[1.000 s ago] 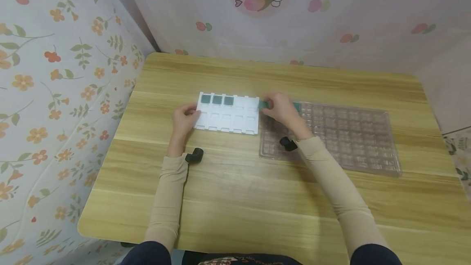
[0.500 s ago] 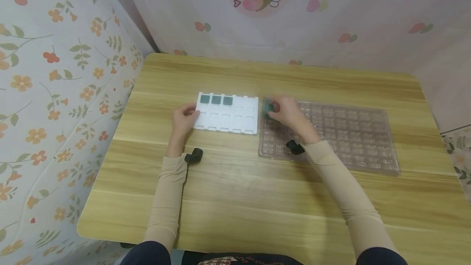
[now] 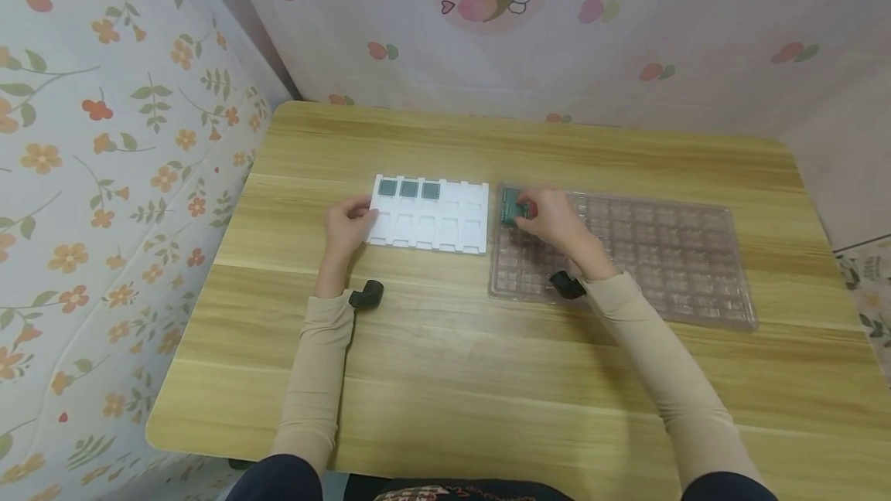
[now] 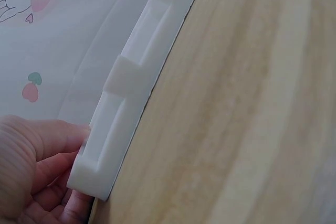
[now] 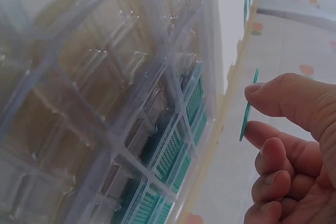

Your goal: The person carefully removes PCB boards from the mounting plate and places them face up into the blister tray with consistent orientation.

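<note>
Two grips: left hand, fingers clamped on white tray; right hand pinching thin green plate over clear tray.

Flowered cloth — wood-grain table

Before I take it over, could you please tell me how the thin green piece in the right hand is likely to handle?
The green piece is probably stiff, since it looks straight where the right hand pinches it. Seen edge-on, it is very thin, so it is likely light and may be fragile if bent.
</note>
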{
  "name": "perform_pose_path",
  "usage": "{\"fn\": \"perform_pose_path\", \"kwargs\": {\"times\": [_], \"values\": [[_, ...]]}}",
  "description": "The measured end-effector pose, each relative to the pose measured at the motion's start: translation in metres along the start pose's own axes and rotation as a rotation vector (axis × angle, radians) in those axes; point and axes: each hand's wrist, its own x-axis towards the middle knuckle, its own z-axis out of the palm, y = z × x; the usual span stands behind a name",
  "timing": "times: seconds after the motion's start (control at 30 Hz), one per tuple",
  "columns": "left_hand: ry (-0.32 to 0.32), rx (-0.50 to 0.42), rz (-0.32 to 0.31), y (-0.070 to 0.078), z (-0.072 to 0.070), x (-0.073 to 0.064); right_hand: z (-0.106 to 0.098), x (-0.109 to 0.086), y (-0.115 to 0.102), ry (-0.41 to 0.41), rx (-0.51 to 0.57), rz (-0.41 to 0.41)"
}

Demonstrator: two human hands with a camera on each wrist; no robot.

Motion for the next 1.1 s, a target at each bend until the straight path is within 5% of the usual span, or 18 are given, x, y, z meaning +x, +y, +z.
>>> {"fn": "perform_pose_path", "kwargs": {"times": [0.67,1.1], "values": [[0.007,0.014,0.008,0.0,0.0,0.0,0.01,-0.012,0.0,-0.091,-0.037,0.059],[0.014,0.012,0.018,0.0,0.0,-0.001,0.016,-0.015,0.0,-0.088,-0.048,0.022]]}}
